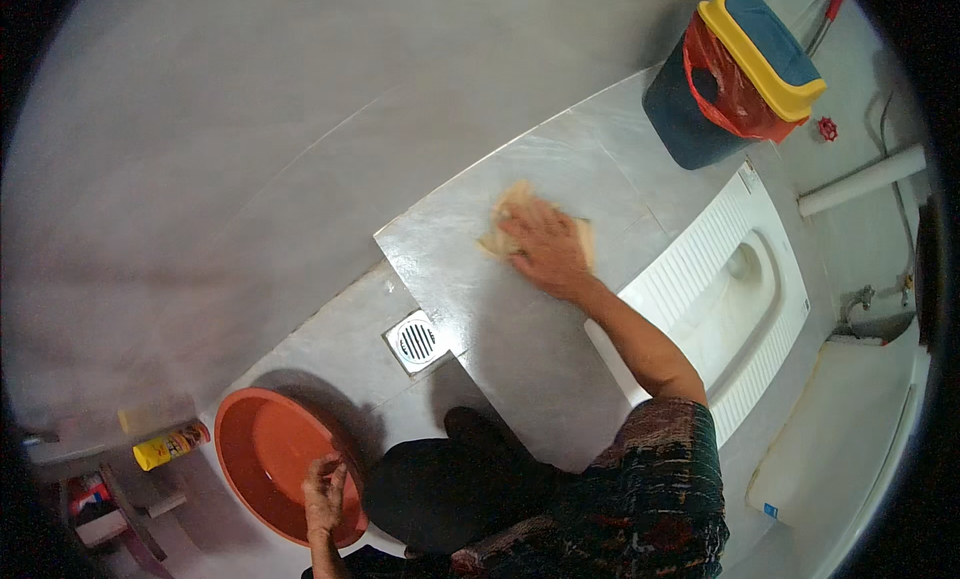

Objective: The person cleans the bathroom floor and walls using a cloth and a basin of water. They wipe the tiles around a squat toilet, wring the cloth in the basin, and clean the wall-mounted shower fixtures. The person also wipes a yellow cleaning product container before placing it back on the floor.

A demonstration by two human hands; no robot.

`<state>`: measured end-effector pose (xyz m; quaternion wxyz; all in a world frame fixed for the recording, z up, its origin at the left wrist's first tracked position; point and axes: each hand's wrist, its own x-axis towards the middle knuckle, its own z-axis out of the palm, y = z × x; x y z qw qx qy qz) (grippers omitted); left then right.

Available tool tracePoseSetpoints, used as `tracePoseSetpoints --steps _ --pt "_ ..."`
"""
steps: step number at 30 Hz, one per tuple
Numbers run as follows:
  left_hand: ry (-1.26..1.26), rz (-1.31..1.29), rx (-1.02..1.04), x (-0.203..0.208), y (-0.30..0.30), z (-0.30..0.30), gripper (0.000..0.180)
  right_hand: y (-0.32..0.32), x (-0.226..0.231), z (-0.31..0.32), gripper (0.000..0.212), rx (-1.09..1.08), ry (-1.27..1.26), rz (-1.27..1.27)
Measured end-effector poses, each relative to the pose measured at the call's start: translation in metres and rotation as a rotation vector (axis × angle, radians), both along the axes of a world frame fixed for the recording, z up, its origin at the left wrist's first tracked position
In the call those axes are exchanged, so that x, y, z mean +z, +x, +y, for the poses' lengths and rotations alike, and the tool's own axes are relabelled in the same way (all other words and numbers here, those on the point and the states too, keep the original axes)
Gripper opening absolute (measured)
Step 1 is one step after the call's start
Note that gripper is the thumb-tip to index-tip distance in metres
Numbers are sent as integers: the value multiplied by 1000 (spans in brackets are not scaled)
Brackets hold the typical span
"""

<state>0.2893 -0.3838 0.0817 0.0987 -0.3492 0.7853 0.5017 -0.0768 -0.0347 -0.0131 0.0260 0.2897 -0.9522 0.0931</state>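
Yellow cloth (512, 201): under the flattened right hand (548, 247), on tiled floor (530, 349) left of the squat toilet (705, 314); wiping, apparently. Left hand (325, 491): half-curled over the basin (265, 439) (grip unclear). Next stroke probably calls for even pressure.

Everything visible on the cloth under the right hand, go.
The cloth is pale yellow-tan, thin and soft-looking, probably fabric, though blur hides its weave. It lies spread on the grey tiled floor, its outline uneven. The right hand rests on top with fingers spread, covering the middle; edges show beyond the fingertips and on both sides. It sits up and left of the white squat toilet in the picture, apart from it. Wetness can't be told.
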Motion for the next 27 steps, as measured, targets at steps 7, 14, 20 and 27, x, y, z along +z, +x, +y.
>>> tracePoseSetpoints --steps 7,14,20,27 --pt "-139 60 -119 4 -4 -4 20 -21 -11 168 53 -725 142 182" --pt "-4 -23 -102 -10 7 -2 23 -54 -33 201 50 -1263 144 350" --pt "-107 -16 -214 -3 0 -7 27 -79 -34 52 51 -1022 116 375" --pt "-131 43 -270 12 20 -16 28 -2 -22 -132 52 -486 -114 261"
